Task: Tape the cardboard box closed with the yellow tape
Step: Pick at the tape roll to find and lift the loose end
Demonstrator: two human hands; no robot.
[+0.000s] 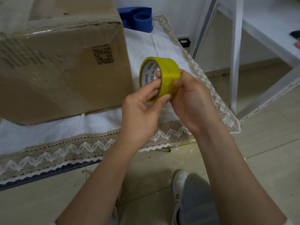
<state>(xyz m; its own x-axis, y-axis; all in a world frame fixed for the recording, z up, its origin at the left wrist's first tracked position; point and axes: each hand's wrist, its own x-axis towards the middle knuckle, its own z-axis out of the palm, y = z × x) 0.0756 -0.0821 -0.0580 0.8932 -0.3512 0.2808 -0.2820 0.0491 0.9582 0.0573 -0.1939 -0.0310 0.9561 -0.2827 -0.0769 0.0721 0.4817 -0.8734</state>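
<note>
A large brown cardboard box [61,62] with a printed QR code stands on a white cloth at the left; its top flaps are folded down. In front of its right side I hold a roll of yellow tape [168,73] in the air. My left hand [142,108] grips the roll, with fingers through its core and the thumb on the outer face. My right hand [191,98] holds the roll's right side, fingertips pressed on the tape surface. No loose tape end shows.
The white cloth with a lace border [97,143] covers a low surface. A blue tape dispenser [138,18] sits behind the box. A white metal rack frame [235,62] stands at the right. A pen [164,150] lies on the tiled floor by my shoe [178,181].
</note>
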